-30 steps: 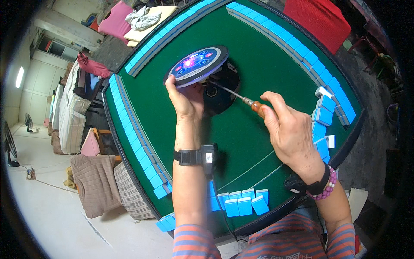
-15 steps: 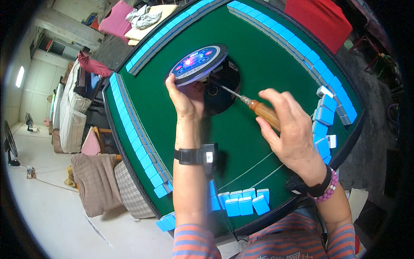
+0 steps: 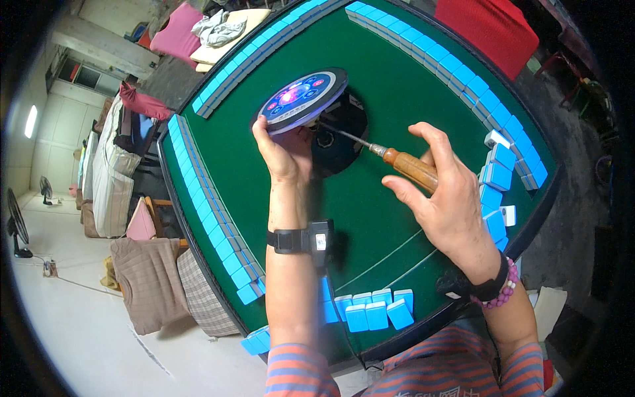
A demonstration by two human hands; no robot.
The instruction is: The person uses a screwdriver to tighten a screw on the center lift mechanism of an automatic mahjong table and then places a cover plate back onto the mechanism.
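Two hands in play here, and the right one is the bit that'd worry me. The left hand (image 3: 283, 157) has the lit round panel (image 3: 301, 99) by its near rim, tilted up over the dark round base (image 3: 344, 145) in the middle of the worktop (image 3: 390, 231). The right hand (image 3: 455, 205) has its thumb and forefinger spread wide off the wooden handle of the screwdriver (image 3: 411, 169). The handle's end disappears behind the hand, so I can't tell if the other fingers are gripping. A loose hold like that could let the blade skid out from under the panel, and I can't see what the tip is on. If the left hand slips, the panel could drop onto the blade or tug any wiring underneath.

As for the surface: green felt, dark raised edge, long double rows of blue-backed tiles (image 3: 436, 53) along the sides, and a looser bunch (image 3: 367, 316) near the person. A sleeve could easily knock those.

Room's a bit cluttered: brown padded chair (image 3: 145, 278) to the left, standing fan (image 3: 18, 221) by the pale wall, tube light (image 3: 30, 118) on, red cover (image 3: 489, 33) at the far right.
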